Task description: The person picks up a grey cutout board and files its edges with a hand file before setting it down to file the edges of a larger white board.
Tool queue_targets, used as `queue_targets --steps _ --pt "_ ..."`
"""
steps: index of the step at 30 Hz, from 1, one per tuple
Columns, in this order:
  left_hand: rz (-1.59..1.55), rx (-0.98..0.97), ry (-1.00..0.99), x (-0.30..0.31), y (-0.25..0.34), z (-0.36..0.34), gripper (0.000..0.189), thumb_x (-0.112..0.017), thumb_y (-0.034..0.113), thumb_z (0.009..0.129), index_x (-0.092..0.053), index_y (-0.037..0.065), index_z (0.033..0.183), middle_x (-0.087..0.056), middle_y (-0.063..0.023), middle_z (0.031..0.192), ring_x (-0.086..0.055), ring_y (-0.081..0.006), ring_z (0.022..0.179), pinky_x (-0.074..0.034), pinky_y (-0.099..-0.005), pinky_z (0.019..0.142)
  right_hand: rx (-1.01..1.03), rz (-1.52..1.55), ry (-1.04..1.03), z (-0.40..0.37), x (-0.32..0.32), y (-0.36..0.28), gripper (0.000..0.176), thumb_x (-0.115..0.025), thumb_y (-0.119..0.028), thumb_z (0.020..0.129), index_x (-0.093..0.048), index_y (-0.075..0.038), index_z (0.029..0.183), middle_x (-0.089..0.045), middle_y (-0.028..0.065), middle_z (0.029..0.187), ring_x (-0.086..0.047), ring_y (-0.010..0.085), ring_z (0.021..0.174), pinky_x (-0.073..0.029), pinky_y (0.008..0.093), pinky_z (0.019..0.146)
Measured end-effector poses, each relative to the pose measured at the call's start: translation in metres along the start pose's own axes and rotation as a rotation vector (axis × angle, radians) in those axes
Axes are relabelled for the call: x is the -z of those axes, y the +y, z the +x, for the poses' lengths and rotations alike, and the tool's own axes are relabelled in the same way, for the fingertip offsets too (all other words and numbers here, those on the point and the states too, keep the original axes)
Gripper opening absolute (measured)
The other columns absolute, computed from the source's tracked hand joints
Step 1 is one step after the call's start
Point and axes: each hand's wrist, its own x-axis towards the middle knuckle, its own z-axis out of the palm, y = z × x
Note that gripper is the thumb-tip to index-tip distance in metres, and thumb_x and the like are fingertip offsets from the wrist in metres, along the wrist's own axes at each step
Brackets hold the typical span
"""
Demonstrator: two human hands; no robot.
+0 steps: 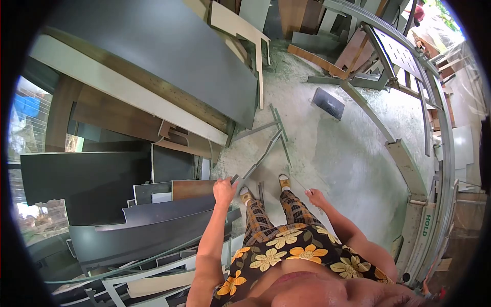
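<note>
My left hand (223,191) is closed at the end of a short dark grey piece (234,179), beside the ends of the stacked boards. How far that piece extends is hidden by the fingers. On the other side, my right hand (316,198) is closed on a thin, pale, wire-like strip (300,182) that slants toward the floor. Between and ahead of my hands, several narrow grey strips (267,147) lie crossed on the concrete, close to my sandalled feet.
Stacked dark panels (153,212) stand at the left, with a large grey sheet (169,46) above them. A dark rectangular block (328,104) lies on the concrete floor (353,153). A metal machine frame (409,169) marked HOLD runs along the right. Offcuts lean at the back.
</note>
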Motion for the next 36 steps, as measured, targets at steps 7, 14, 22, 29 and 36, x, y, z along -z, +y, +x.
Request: queue_targets --steps 7,14,22,29,36 --pt "0.097 -0.075 -0.031 0.046 0.122 0.05 0.027 -0.072 0.031 0.069 -0.068 0.008 0.084 -0.062 -0.0169 0.07 -0.061 -0.0332 0.069 -0.049 -0.0416 0.065 -0.026 0.168 0.072 0.076 0.069 0.035 0.039 -0.054 -0.044 0.087 -0.058 -0.005 0.083 -0.048 0.0027 0.054 -0.049 0.0133 0.046 -0.038 0.0292 0.041" --pt "0.183 -0.162 0.043 0.129 0.202 0.061 0.028 -0.072 0.031 0.069 -0.069 0.008 0.084 -0.061 -0.0155 0.07 -0.06 -0.0338 0.069 -0.047 -0.0438 0.064 -0.065 0.931 0.147 0.115 0.155 0.024 0.026 -0.068 -0.029 0.08 -0.057 -0.006 0.076 -0.045 0.0006 0.05 -0.044 0.012 0.04 -0.035 0.0291 0.037" --pt "0.164 -0.154 0.088 0.249 0.28 0.026 0.03 -0.076 0.027 0.066 -0.069 0.006 0.086 -0.058 -0.0114 0.068 -0.055 -0.031 0.064 -0.042 -0.0401 0.063 0.12 1.201 0.286 0.151 0.214 -0.042 0.031 -0.062 -0.037 0.082 -0.058 -0.007 0.087 -0.055 0.0054 0.073 -0.042 0.0105 0.04 -0.037 0.0271 0.038" --pt "0.169 -0.242 0.112 0.305 0.326 -0.013 0.03 -0.079 0.022 0.058 -0.07 0.01 0.085 -0.059 -0.0071 0.067 -0.053 -0.0268 0.063 -0.039 -0.0356 0.063 0.112 1.22 -0.001 0.223 0.203 -0.045 0.059 -0.048 -0.059 0.083 -0.057 0.0 0.085 -0.057 0.0129 0.066 -0.045 0.0188 0.038 -0.04 0.0309 0.037" --pt "0.22 -0.304 -0.019 0.308 0.343 -0.023 0.033 -0.08 0.019 0.054 -0.071 0.01 0.084 -0.058 -0.0026 0.061 -0.051 -0.0215 0.059 -0.037 -0.0339 0.063 -0.413 1.178 -1.043 0.177 0.206 0.007 0.044 -0.058 -0.05 0.076 -0.056 -0.006 0.075 -0.054 0.0068 0.06 -0.046 0.0146 0.042 -0.037 0.0276 0.039"
